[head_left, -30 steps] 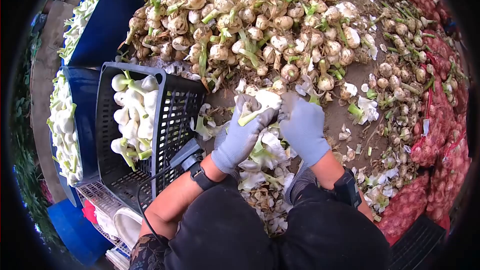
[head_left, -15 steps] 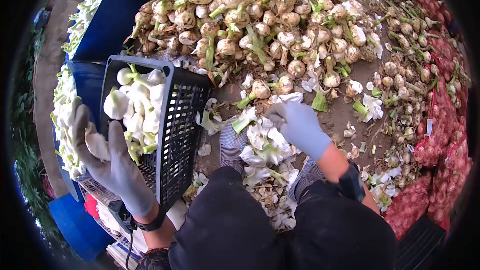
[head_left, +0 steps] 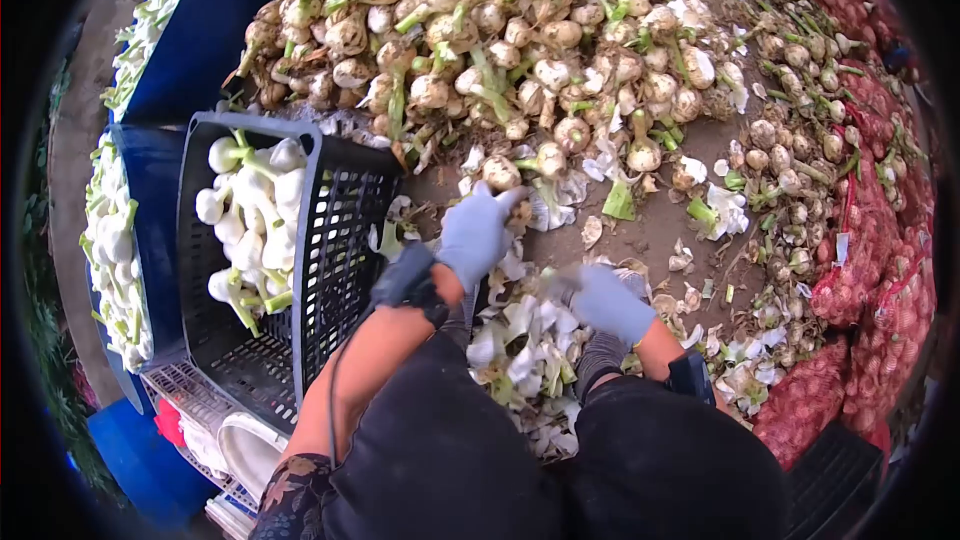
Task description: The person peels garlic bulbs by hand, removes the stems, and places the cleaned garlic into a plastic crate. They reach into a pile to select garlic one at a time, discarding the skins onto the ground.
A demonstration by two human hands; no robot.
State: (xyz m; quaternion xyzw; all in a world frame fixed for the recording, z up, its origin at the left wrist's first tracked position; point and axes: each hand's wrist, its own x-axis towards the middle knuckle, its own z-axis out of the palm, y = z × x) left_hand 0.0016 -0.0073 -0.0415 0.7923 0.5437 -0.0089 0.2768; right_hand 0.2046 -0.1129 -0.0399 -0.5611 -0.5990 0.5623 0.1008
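Observation:
My left hand (head_left: 474, 232), in a grey-blue glove, reaches to the near side of an untrimmed garlic bulb (head_left: 500, 172). Its thumb and forefinger are apart, and the bulb's stem is hidden behind the glove. My right hand (head_left: 605, 302), gloved too, hovers to the right above the peeled skins (head_left: 530, 335). Its fingers look curled together, but the tips are blurred, and what they hold, if anything, cannot be made out. White cleaned garlic bulbs (head_left: 262, 205) lie in a tilted black crate (head_left: 312, 240) at my left.
A large heap of untrimmed garlic (head_left: 450, 30) fills the ground ahead. Red mesh sacks (head_left: 880, 290) line the right side. Blue tubs (head_left: 155, 210) of white garlic stand at the left, and a blue barrel (head_left: 145, 460) is below them. My knees flank the skins.
My left hand has moved from the crate, where it held a white garlic bulb, across to the untrimmed bulb. That white bulb is out of my hand. My right hand has moved lower and nearer me.

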